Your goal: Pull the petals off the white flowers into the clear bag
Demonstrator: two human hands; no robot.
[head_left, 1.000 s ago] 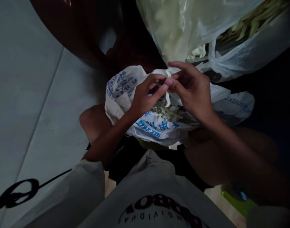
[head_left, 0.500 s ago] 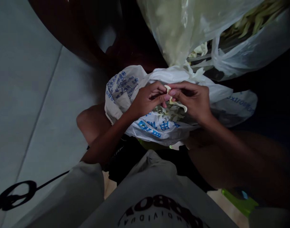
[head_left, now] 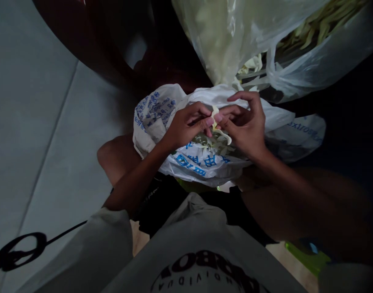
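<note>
My left hand (head_left: 190, 124) and my right hand (head_left: 249, 124) meet over the mouth of a white plastic bag with blue print (head_left: 201, 165). Between their fingertips is a pale cream flower (head_left: 214, 112) with long, curled petals, one of them hanging down to the right. The left thumb and fingers pinch it from one side. On the other side my right thumb and a bent finger press at it, while another right finger is lifted away. More pale petals or flower pieces (head_left: 215, 144) lie in the bag below, partly covered by the hands.
A large translucent bag (head_left: 229, 36) stands ahead, with a second clear bag (head_left: 302, 69) of long, pale yellowish pieces (head_left: 326, 24) at the right. Dark red rounded furniture (head_left: 113, 44) is at the upper left, beside grey floor tiles (head_left: 30, 122). A green object (head_left: 308, 258) is at the lower right.
My right hand has opened somewhat, raising a finger off the flower while its thumb stays close. The flower has shifted slightly left. The whole view has moved a little.
</note>
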